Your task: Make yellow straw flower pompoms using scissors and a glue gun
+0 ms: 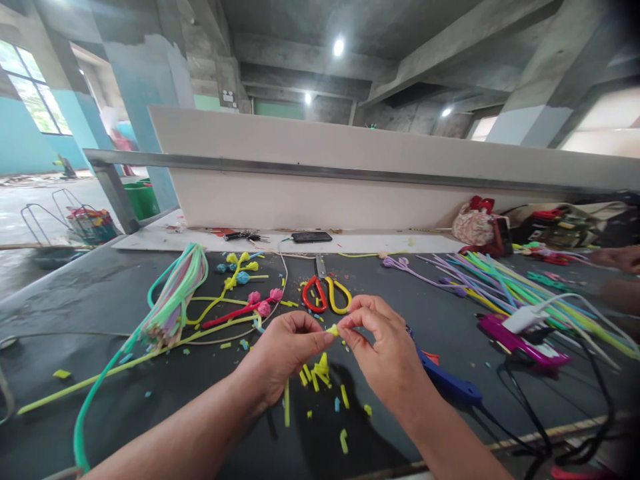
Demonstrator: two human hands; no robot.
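Note:
My left hand (289, 348) and my right hand (384, 343) meet over the dark table, fingertips pinched on a small yellow piece (333, 330), which is partly hidden by the fingers. Below them lie several cut yellow pieces (320, 371). Just beyond the hands, scissors (321, 288) with one red and one yellow handle point away from me. To their left rest a pink-tipped red stem (240, 311) and a yellow stem with bud-like tips (229, 283), beside blue buds (243, 277). Partly behind my right forearm is a blue corded tool (447, 379).
A bundle of pale green and pink stems (176, 293) stands at left; more coloured stems (493, 287) spread at right near a magenta device (525, 341) and cords. A phone (311, 237) lies by the white partition (310, 197). Another person's hand (617, 259) shows at far right.

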